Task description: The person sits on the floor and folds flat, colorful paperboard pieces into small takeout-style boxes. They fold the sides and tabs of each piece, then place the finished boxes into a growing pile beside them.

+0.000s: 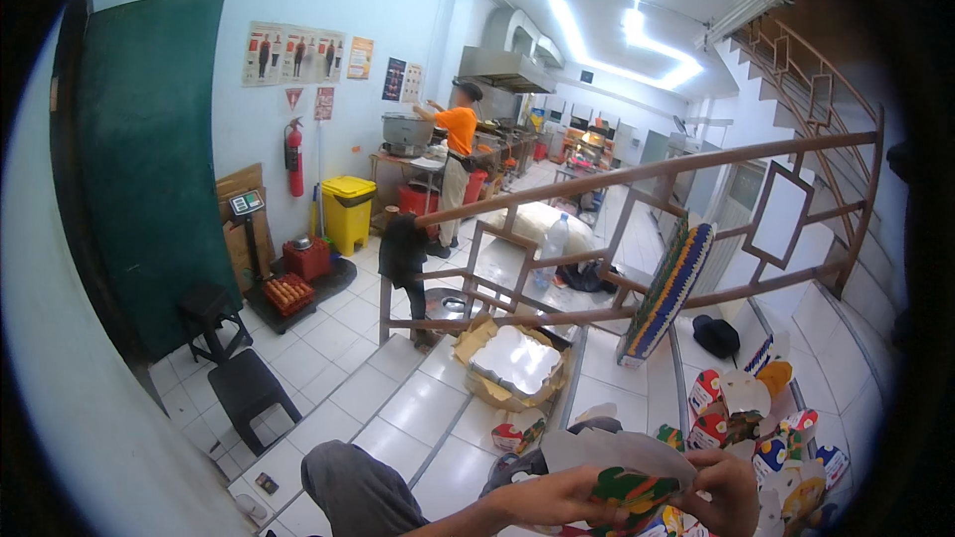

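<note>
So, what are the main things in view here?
Railing: one, brown, across middle
Steps: several, white, lower middle
Open box: one, brown, on steps
Carton stack: one, multicoloured, by railing
Loose cartons: many, mixed colours, lower right
Bottle: one, clear, behind railing
Co-worker: one, orange top, beyond railing
Pot: one, grey, before co-worker
Bin: one, yellow, left of co-worker
Extinguisher: one, red, upper left
Stools: two, black, lower left
Green carton: one, patterned, lower middle
Left hand: one, bare, on green carton
Right hand: one, bare, on green carton
</note>
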Tool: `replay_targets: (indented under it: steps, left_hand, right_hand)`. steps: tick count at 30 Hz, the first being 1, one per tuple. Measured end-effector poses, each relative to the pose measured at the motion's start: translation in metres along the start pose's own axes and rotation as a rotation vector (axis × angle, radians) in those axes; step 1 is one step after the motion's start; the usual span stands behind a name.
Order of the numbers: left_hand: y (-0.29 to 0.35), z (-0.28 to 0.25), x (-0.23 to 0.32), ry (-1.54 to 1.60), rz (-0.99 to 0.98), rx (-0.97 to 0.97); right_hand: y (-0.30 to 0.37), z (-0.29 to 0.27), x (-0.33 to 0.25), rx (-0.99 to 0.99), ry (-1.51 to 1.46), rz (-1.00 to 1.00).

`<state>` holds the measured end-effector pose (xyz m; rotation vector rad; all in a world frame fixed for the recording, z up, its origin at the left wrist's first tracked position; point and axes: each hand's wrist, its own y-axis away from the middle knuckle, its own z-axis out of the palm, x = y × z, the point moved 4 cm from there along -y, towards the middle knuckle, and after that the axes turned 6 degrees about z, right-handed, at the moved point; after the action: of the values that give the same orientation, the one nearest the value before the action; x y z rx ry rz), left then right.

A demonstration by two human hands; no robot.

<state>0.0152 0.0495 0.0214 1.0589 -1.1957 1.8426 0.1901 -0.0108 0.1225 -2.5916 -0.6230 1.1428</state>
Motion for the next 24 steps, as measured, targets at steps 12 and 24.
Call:
replay_targets:
  steps: [12, 24]
  left_hand:
    - [0.0, -0.011, 0.005, -0.013, 0.057, 0.119]
    - [0.0, -0.013, -0.007, -0.058, 0.112, 0.066]
  right_hand:
    - [-0.012, 0.001, 0.001, 0.052, -0.041, -0.205]
    - [-0.007, 0.004, -0.01, 0.031, 0.013, -0.229]
